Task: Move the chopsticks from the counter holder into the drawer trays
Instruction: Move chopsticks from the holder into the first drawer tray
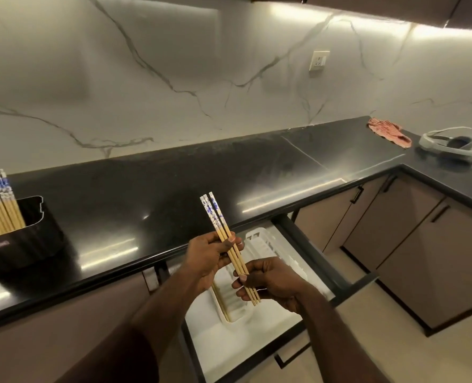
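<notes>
Holding a pair of chopsticks between them, both hands hovered over the open drawer. The left hand pinched the pair near its middle, thumb on top; the right hand gripped the bare wooden tips lower down, fingers curled round them. The pair's long axis ran diagonally, the blue-and-white patterned ends pointing up and away to the left over the bench, the plain tips pointing down toward the person on the right. Below the hands a white tray lay in the drawer, with at least one chopstick already lying along its left channel, lengthwise front to back. At the far left of the bench a black holder stood with more chopsticks upright in it, patterned ends up.
</notes>
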